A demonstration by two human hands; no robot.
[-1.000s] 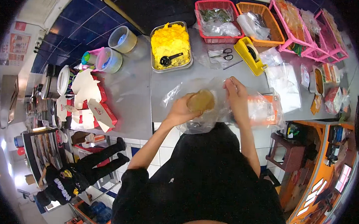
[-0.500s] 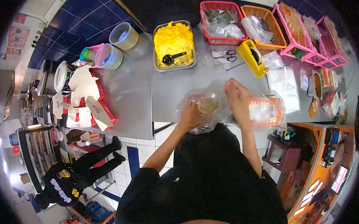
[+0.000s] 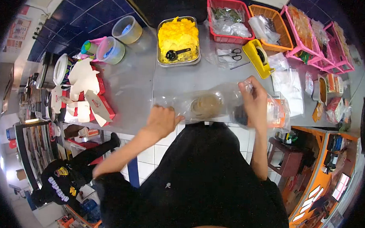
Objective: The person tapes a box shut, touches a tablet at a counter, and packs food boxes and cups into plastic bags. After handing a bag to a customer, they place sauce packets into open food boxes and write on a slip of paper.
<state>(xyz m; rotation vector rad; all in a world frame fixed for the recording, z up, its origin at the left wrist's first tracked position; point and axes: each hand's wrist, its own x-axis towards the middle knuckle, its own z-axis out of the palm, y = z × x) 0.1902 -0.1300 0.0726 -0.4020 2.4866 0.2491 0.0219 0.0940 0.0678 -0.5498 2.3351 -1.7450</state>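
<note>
A clear plastic bag (image 3: 228, 97) is stretched sideways between my two hands at the table's front edge. Under or inside its film sits a round, brownish, see-through tub (image 3: 206, 106); the glare hides which. My left hand (image 3: 162, 121) has its fingers curled on the bag's left end. My right hand (image 3: 254, 101) pinches the gathered right end, a little above the table. Close to the right hand lies an orange-and-white printed packet (image 3: 277, 113) in clear plastic.
Behind are a metal tray of yellow food (image 3: 178, 36), scissors (image 3: 236, 55), a yellow tape dispenser (image 3: 258, 60) and a red basket (image 3: 227, 22). Red-and-white boxes (image 3: 97, 106) and plastic tubs (image 3: 111, 50) stand at the left. Another person (image 3: 59, 178) is at the lower left.
My left hand has moved left, off the tub, drawing the bag's left end out. My right hand has shifted slightly right, so the film is now stretched wider.
</note>
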